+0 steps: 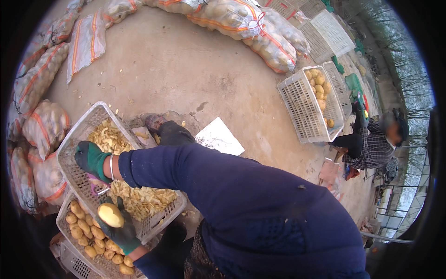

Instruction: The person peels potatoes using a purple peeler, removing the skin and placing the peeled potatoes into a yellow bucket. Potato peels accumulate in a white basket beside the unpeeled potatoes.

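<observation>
My left hand [120, 226], in a dark glove with a green cuff, holds a pale, largely peeled potato [110, 215]. My right hand [91, 160], in a green and dark glove with a bracelet at the wrist, is closed. A purple peeler [97, 185] with a metal edge juts from its underside; the fingers' grip on it is partly hidden. Both hands are over a plastic crate [75, 139] that holds many potato peelings [146, 198]. Beside and below my left hand, unpeeled potatoes [85, 226] fill part of a second crate [64, 218].
Filled mesh sacks [223, 15] of potatoes line the far side and the left. A flat sack [87, 43] lies on the concrete. A white board [220, 136] rests near my foot [155, 122]. At right, a person [369, 143] sits by a crate of potatoes [301, 104].
</observation>
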A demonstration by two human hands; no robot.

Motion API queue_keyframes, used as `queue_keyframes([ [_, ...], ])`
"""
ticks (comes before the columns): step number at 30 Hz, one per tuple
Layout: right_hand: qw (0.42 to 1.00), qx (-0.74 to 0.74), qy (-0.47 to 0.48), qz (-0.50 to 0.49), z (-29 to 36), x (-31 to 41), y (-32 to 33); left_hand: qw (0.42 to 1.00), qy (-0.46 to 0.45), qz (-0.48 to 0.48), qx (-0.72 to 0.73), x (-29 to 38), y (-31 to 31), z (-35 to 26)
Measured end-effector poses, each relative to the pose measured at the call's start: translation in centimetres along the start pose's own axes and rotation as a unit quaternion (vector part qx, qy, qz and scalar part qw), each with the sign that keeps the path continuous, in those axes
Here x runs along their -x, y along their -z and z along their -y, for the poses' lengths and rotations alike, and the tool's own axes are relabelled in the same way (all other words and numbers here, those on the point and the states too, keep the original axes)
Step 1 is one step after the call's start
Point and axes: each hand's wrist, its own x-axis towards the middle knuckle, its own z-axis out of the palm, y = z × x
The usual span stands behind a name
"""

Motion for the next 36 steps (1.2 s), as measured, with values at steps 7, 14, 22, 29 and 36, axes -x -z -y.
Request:
queue_keyframes([
  [7, 0.946, -0.181, -0.231, 0.138, -2.1, -2.8, 1.6, 0.911, 0.217, -0.027, 0.351, -0.7, 1.8, -0.2],
  [14, 0.908, -0.183, -0.126, 0.355, 1.5, 3.4, 0.2, 0.891, 0.254, 0.092, 0.366, -0.9, 2.9, 1.0],
  [22, 0.933, 0.126, -0.086, 0.325, 2.1, 1.5, -0.6, 0.957, 0.167, 0.113, 0.210, -0.1, 3.6, -0.1],
  [29, 0.969, -0.058, -0.206, 0.127, 4.0, 2.7, -0.7, 0.958, 0.175, 0.061, 0.220, -0.2, 3.5, 0.5],
  [36, 0.925, -0.036, -0.021, 0.377, 3.8, 2.1, -0.2, 0.909, 0.233, 0.089, 0.335, -0.6, 3.9, -0.4],
])
